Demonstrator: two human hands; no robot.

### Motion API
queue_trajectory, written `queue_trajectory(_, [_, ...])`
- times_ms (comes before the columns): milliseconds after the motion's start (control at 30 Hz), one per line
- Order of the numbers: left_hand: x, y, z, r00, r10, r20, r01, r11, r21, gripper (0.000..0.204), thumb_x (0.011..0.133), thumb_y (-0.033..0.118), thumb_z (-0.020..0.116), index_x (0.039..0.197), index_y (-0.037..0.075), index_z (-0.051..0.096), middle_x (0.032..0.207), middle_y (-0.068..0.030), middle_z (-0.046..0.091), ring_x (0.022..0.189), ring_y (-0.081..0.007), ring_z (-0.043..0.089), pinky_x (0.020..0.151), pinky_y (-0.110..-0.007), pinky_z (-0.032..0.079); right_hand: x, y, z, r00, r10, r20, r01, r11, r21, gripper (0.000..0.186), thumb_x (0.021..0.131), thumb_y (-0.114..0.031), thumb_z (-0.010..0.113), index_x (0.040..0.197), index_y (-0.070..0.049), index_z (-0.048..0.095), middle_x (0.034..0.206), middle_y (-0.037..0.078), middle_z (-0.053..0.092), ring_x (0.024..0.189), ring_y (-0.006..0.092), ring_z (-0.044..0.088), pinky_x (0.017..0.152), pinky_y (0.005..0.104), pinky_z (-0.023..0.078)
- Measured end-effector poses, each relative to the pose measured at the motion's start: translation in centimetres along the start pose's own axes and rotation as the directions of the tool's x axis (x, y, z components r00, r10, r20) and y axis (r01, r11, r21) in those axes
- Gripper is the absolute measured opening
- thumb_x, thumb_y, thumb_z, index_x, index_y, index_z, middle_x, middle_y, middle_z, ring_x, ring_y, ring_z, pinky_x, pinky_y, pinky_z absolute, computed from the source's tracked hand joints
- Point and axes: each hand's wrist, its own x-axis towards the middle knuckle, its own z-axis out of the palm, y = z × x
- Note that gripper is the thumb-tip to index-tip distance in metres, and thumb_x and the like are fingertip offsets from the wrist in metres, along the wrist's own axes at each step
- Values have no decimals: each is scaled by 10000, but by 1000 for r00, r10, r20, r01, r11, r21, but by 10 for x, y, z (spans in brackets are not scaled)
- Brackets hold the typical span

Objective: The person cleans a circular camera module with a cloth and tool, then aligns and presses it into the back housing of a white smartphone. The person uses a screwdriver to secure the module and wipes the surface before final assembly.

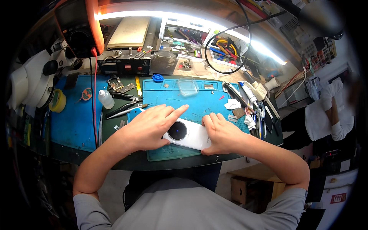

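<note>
My left hand (147, 128) lay flat with fingers spread on the white phone (189, 135) beside its round camera, while my right hand (220, 132), fingers curled, pressed its other end.

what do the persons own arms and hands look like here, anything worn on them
Both hands, left hand and right hand, are bare: no gloves, rings or watch visible. The forearms are uncovered too; short grey sleeves end near the elbows.
</note>
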Motion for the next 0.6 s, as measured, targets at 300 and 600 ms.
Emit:
queue_trajectory(300, [2, 1, 1, 1000, -5, 9, 5, 999, 40, 1082, 735, 119, 892, 1650, 22, 322, 1170, -174, 651, 1111, -376, 603, 1023, -464, 494, 1, 4, 3, 999, -32, 0, 32, 998, 52, 764, 717, -364, 895, 1219, 39, 483, 1137, 216, 538, 1087, 394, 558, 969, 460, 512])
queue_trajectory(600, [2, 7, -1, 999, -34, 24, 33, 999, 35, 1074, 738, 89, 874, 1658, 51, 322, 1278, -189, 644, 1141, -387, 594, 1034, -478, 492, -3, 3, 2, 999, -46, -21, 47, 997, 60, 732, 724, -332, 863, 1221, 57, 492, 1121, 218, 532, 1062, 387, 545, 977, 449, 492])
